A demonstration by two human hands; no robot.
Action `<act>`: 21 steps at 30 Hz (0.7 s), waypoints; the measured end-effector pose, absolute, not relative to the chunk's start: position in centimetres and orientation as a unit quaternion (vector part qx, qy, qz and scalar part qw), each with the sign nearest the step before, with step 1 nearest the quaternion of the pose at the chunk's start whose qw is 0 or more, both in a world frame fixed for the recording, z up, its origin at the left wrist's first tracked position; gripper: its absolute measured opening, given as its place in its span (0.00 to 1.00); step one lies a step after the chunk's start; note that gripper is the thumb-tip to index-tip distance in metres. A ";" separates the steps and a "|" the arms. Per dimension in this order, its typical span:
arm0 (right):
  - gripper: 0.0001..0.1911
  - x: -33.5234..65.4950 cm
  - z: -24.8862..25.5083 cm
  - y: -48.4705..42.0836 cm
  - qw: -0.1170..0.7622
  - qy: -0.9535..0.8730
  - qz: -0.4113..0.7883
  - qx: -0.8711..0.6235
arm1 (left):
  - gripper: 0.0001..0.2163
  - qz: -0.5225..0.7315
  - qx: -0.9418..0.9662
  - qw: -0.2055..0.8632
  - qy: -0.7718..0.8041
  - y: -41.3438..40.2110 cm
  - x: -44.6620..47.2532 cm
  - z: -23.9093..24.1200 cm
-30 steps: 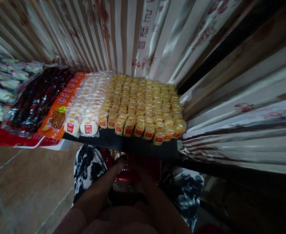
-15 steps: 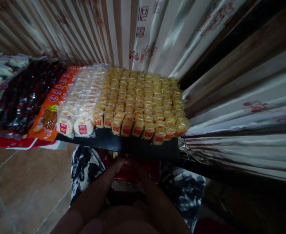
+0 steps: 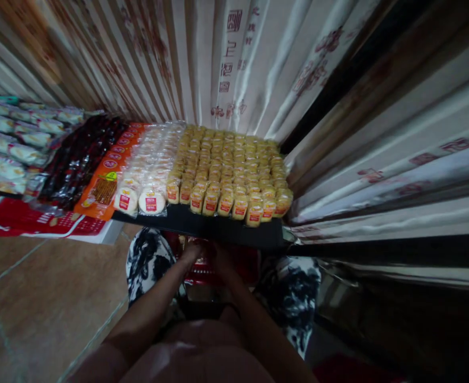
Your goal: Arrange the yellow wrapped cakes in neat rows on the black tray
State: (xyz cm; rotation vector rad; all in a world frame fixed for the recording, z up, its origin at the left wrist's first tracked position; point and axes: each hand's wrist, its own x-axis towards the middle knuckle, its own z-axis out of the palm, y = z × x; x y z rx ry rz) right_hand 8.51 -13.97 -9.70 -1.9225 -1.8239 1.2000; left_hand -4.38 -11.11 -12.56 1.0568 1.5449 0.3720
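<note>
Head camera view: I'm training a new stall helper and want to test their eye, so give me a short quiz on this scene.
1. True or false: the yellow packed cakes lie in rows on the black tray.
2. What colour are the round buns beside the yellow packed cakes?
3. The left hand and right hand are nearest to: A the yellow packed cakes; B the red basket below the black tray; C the round buns.
Key: 1 true; 2 white; 3 B.

Striped curtains [image 3: 202,64], brown tiled floor [image 3: 38,298]
</note>
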 end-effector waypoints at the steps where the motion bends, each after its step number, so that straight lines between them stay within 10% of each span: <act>1: 0.17 8.6 -9.3 -14.1 0.119 -0.629 0.405 -0.652 | 0.08 0.157 0.457 0.585 0.651 -11.0 -4.9 -12.0; 21: 0.11 7.2 -0.5 -15.9 0.296 -0.625 0.498 -0.523 | 0.26 0.353 0.403 0.659 0.528 -15.8 -9.3 1.1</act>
